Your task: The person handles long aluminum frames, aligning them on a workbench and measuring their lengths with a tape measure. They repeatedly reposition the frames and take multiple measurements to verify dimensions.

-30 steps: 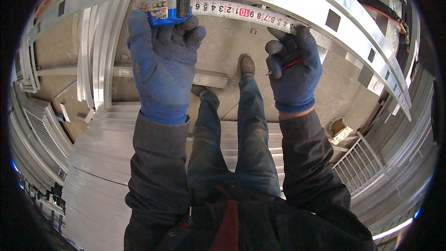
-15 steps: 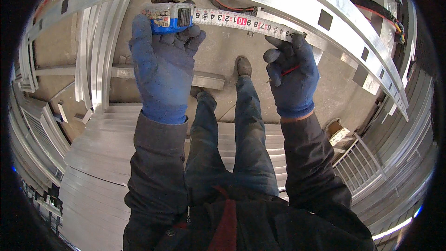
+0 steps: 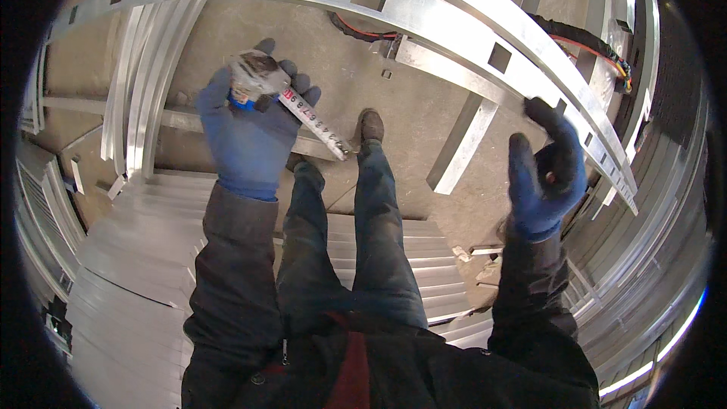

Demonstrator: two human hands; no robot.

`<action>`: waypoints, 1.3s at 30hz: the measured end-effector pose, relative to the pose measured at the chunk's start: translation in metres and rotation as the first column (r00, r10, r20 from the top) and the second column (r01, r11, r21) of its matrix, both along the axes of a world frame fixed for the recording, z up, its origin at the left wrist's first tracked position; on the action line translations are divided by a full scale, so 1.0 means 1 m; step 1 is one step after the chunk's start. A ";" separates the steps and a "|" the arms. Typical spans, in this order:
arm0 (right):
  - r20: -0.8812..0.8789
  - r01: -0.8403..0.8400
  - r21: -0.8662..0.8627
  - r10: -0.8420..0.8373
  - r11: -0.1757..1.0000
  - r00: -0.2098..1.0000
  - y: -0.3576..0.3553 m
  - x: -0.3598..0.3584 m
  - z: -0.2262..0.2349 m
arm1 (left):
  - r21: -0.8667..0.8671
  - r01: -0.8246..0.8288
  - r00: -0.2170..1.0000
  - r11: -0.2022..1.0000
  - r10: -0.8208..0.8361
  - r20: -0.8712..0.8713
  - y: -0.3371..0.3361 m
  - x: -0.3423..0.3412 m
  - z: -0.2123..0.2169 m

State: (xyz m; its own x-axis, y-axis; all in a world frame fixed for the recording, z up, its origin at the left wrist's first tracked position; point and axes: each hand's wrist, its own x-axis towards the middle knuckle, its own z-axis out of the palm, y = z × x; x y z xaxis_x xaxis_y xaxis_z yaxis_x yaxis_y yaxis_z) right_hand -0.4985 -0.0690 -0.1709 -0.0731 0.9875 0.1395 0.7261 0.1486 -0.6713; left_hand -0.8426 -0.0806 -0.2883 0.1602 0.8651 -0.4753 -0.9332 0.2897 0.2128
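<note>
My left hand (image 3: 250,136), in a blue work glove, grips a blue and silver tape measure (image 3: 254,79). A short length of its white blade (image 3: 314,123) sticks out down to the right, its end free in the air over my foot. Off to the right, my gloved right hand (image 3: 549,178) is lifted near the metal beam, with thumb and index finger spread apart. Its other fingers are curled, and a small reddish end shows in them; a thin red pen-like stick was visible there before. Most of it is hidden now.
A long silver beam with square holes (image 3: 447,23) arches across the far side. A bracket-like metal bar (image 3: 462,144) juts from it toward me. Black and red cables (image 3: 583,38) lie beyond. Stacked metal profiles (image 3: 136,288) stand at lower left, more at right (image 3: 659,273).
My right hand has let go of the blade's end and moved right. The blade has drawn in much shorter, and the tape measure has tilted and come slightly nearer.
</note>
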 end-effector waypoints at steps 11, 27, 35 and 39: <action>0.439 -0.280 -0.027 0.263 0.960 0.859 0.060 0.044 -0.013 | -0.203 0.227 0.947 0.952 -0.265 -0.182 -0.021 0.049 -0.002; 0.542 -0.345 -0.263 0.434 0.901 0.719 0.091 0.066 -0.016 | 0.054 0.337 0.651 0.940 -0.191 -0.735 0.006 0.129 -0.001; 0.551 -0.387 -0.239 0.453 0.891 0.702 0.094 0.069 -0.021 | 0.099 0.310 0.680 0.945 -0.148 -0.718 0.006 0.144 -0.005; 0.551 -0.396 -0.229 0.453 0.889 0.701 0.094 0.069 -0.020 | 0.036 0.298 0.729 0.954 -0.203 -0.654 0.005 0.147 -0.002</action>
